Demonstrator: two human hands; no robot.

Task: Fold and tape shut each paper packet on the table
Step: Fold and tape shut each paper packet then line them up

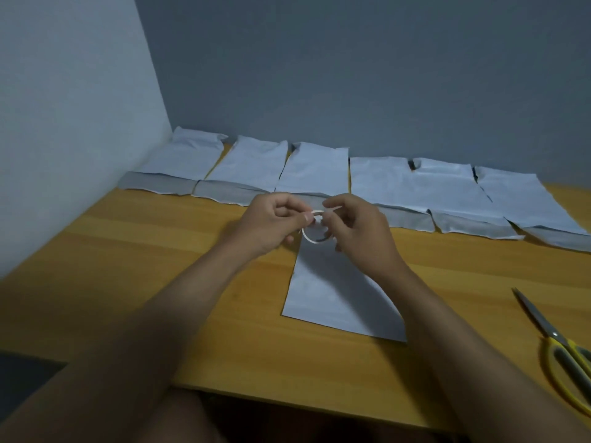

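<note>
Paper packet (pixel 332 292) lies flat mid-table (pixel 128 251), six more lined up along the wall at 12 o'clock. Both hands hover over its far end, left hand (pixel 271 222) and right hand (pixel 355 225) pinching a thin tape ring (pixel 315 228). Yellow-handled scissors (pixel 556 343) sit at 4 o'clock.

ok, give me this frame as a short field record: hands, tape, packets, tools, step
left hand: pinches the tape roll at its upper left
right hand: fingers curled at the roll's right side, holds it
tape roll: thin white ring, held above the near packet's far end
near packet: lies flat on the table under the hands
row: six packets along the wall, near-edge flaps folded up
scissors: yellow handles, on table at right, untouched
step: looks like finding the tape end; no tape visible on the near packet
</note>
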